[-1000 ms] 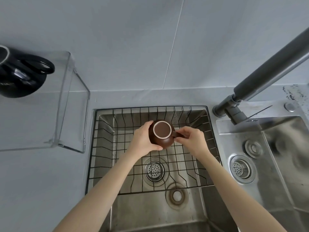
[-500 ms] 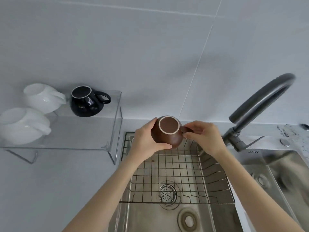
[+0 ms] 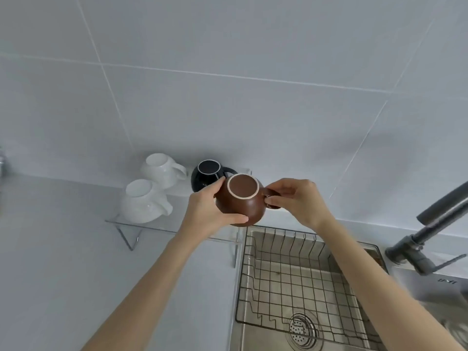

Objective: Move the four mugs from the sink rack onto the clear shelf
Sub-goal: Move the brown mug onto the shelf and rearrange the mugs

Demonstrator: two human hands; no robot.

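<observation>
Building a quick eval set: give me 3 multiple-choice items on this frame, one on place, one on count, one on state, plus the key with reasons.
1. Where is the brown mug?
A. Held in the air near the right end of the clear shelf
B. Lying in the sink rack
C. Standing on the counter left of the shelf

2. How many mugs already sit on the shelf?
A. One
B. Three
C. Four

3. How is the brown mug turned?
A. Upright, mouth up
B. On its side, mouth facing the wall
C. Base facing up toward the camera

Key:
1 A: the left hand cups its body and the right hand pinches its handle, and no mug is in the rack.
2 B: two white mugs and one black mug rest there.
3 C: its pale-ringed base faces the camera.
</observation>
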